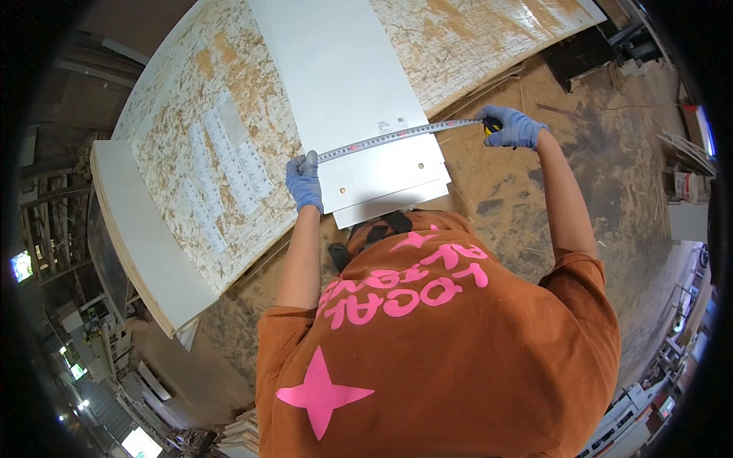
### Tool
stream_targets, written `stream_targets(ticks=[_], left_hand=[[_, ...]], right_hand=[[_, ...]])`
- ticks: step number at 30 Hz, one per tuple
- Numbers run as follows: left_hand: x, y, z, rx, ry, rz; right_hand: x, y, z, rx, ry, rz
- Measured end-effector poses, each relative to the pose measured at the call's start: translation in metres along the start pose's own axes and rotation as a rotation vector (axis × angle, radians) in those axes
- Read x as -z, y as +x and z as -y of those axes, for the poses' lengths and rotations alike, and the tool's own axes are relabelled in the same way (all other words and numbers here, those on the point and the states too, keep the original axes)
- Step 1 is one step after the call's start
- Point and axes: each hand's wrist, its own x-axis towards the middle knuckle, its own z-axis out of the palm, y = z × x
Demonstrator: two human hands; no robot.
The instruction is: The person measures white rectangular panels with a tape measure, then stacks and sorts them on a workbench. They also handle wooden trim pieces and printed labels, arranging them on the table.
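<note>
Across a long white panel (336,61), near its close end, stretches the pale blade (370,142) of a tape measure. My left hand (304,183), in a blue-grey glove, closes on the blade's end at the panel's left edge, thumb on top. Past the panel's right edge, my right hand (519,128), gloved alike, grips the yellow-and-black tape measure case (492,126) in the air. The blade runs straight between both hands. Two small round holes mark the panel's near end, and a printed label (391,124) lies beside the blade. Another white board (393,206) shows under the near end.
The panel rests on a large, scuffed white worktable (229,69) with brown wear. Printed paper sheets (225,156) lie on it, left of the panel. White boards (153,237) are stacked at the far left. Dusty floor (519,198) with wood scraps extends right.
</note>
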Motion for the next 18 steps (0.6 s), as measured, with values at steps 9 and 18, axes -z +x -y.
stream_targets(ticks=[9,18], left_hand=[[-0.001,-0.003,-0.007,0.005,0.024,-0.005],[0.001,-0.025,-0.059,-0.084,-0.259,-0.13]], right_hand=[[-0.01,0.007,-0.021,0.171,-0.049,-0.074],[-0.093,-0.044,0.039,0.267,0.484,0.236]])
